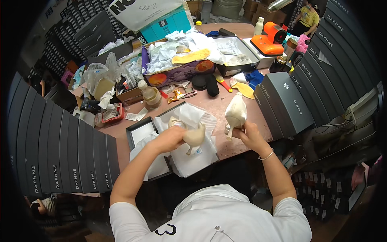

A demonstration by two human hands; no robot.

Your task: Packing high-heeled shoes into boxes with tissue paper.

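My left hand [167,140] is closed around a beige heeled shoe [194,137], held over an open shoebox tray lined with white tissue paper [203,115]. That shoe looks slightly blurred. On the right, my right hand [250,137] grips a second beige heeled shoe [236,109] near its heel end, with the toe pointing away from me. A small pale round item [227,129] shows beside these fingers; its kind is unclear. Another dark grey box part [130,139] with white paper in it lies at the left of the lined tray.
Tall stacks of dark grey shoeboxes rise at the left [60,149] and right [284,105]. Behind the work area stand a purple carton [181,74] of crumpled paper, a clear bottle [151,97] and an orange device [268,40]. A person in yellow [308,18] sits far right.
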